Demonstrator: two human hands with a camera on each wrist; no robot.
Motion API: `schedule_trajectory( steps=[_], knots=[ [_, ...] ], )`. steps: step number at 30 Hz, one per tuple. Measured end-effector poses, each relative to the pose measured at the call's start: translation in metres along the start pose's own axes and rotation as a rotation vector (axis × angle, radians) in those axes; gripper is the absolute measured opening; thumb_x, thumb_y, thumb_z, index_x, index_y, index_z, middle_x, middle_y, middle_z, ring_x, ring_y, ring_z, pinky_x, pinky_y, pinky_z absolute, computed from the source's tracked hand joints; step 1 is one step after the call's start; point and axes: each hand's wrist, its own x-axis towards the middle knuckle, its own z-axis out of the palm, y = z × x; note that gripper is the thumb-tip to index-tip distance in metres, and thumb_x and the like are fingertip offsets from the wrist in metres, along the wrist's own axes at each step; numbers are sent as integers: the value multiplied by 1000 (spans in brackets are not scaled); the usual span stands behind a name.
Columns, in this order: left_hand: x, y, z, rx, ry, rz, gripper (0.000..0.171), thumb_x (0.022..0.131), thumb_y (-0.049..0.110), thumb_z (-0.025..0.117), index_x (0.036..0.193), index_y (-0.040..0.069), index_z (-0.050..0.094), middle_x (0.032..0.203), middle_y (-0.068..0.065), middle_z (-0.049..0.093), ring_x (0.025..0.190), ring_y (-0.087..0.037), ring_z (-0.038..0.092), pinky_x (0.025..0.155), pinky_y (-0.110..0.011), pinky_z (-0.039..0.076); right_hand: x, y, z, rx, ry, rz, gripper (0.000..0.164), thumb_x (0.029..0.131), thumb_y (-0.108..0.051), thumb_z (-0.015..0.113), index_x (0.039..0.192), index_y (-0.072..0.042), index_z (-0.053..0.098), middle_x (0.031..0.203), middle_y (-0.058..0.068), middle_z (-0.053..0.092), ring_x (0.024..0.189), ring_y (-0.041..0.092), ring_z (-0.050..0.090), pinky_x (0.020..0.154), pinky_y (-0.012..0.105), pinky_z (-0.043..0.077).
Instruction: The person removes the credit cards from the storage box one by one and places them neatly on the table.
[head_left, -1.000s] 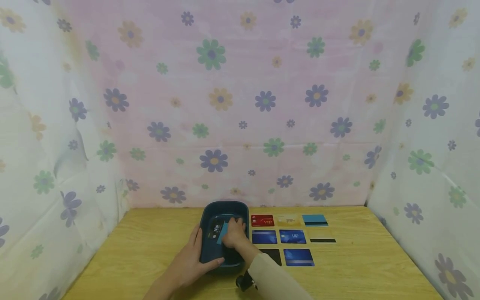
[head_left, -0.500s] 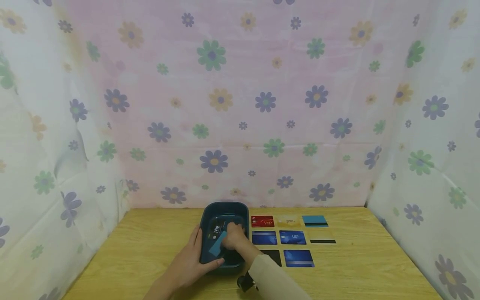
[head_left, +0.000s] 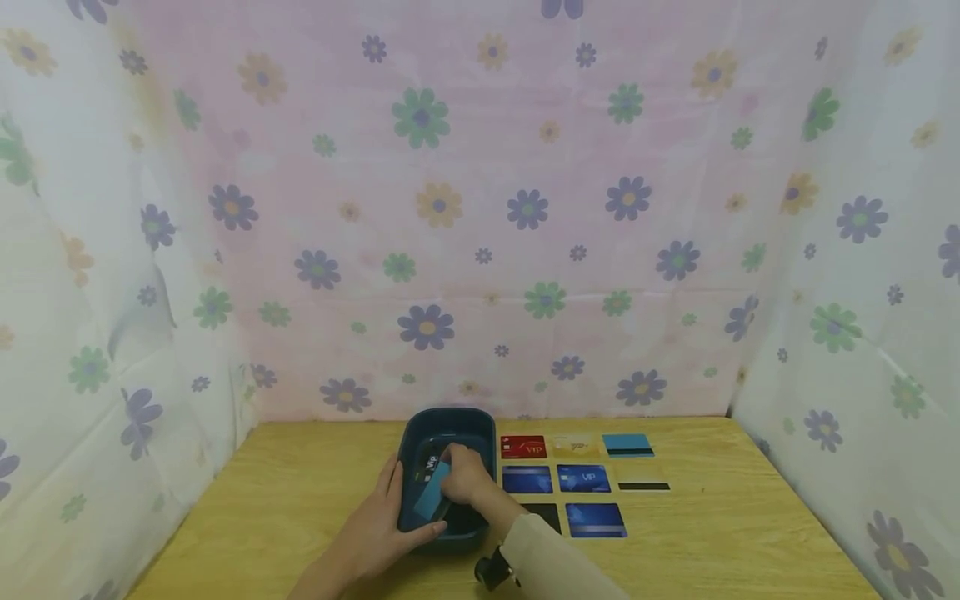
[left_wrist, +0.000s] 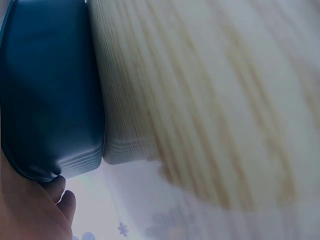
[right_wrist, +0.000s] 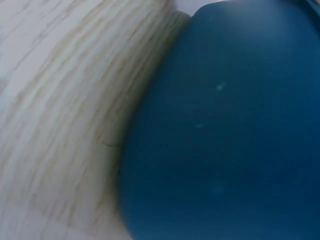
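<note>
A dark teal plastic box (head_left: 450, 419) stands near the middle of the table. My left hand (head_left: 372, 523) grips it at the near left corner, with fingers along the outer left wall and the thumb over the near rim. Reaching down inside, my right hand (head_left: 468, 477) pinches a light-blue card (head_left: 431, 498). Beside that, a black card (head_left: 430, 463) lettered "Vip" lies in the box, partly covered by the hand. In the left wrist view the box's outer wall (left_wrist: 50, 90) shows above the left hand (left_wrist: 30, 210). The teal wall (right_wrist: 225, 125) fills much of the right wrist view.
Right of the box, several cards lie in rows: a red card (head_left: 523, 447), a gold card (head_left: 576, 446), a light-blue striped card (head_left: 628, 445), blue cards (head_left: 583, 478) and a black card (head_left: 545, 515) partly behind the right forearm. Flowered cloth (head_left: 480, 208) encloses the table (head_left: 300, 475).
The light-blue card has shifted toward the near left of the box and shows more beyond the right fingers. My right hand has moved slightly left; the left hand keeps its hold.
</note>
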Motion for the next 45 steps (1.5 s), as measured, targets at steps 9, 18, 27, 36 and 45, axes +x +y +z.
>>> schedule_trajectory(
  steps=[9, 18, 27, 36, 45],
  knots=[
    [0, -2, 1, 2, -6, 5, 128, 82, 78, 66, 161, -7, 12, 169, -25, 6, 133, -48, 51, 96, -57, 53, -8, -11, -14, -34, -30, -33, 30, 78, 8, 69, 107, 0, 67, 98, 13, 65, 80, 25, 58, 67, 41, 52],
    [-1, 0, 0, 5, -11, -4, 129, 80, 80, 65, 160, -8, 13, 169, -26, 7, 133, -50, 49, 97, -60, 52, -19, -9, -21, 179, -21, -52, 39, 76, 17, 63, 111, 2, 69, 78, 6, 58, 63, 18, 50, 52, 29, 42],
    [0, 0, 0, 1, -17, -13, 132, 79, 83, 62, 161, -7, 11, 169, -24, 5, 137, -50, 46, 101, -61, 49, -27, -9, -32, 268, 12, -72, 31, 81, 14, 68, 108, -1, 73, 80, 6, 61, 62, 16, 52, 52, 27, 46],
    [-1, 3, -2, -5, -20, -11, 131, 80, 81, 64, 161, -6, 9, 170, -24, 3, 138, -51, 44, 103, -61, 47, -37, 5, -45, 307, 104, -94, 27, 88, 8, 70, 113, -2, 67, 105, 11, 61, 77, 20, 54, 64, 32, 51],
    [1, 1, 1, 11, -13, -26, 135, 77, 86, 61, 162, -5, 8, 170, -22, 3, 139, -51, 44, 103, -61, 47, -44, 22, -55, 369, 181, -97, 28, 87, 10, 69, 112, -2, 66, 96, 10, 55, 66, 16, 44, 58, 24, 44]
  ],
)
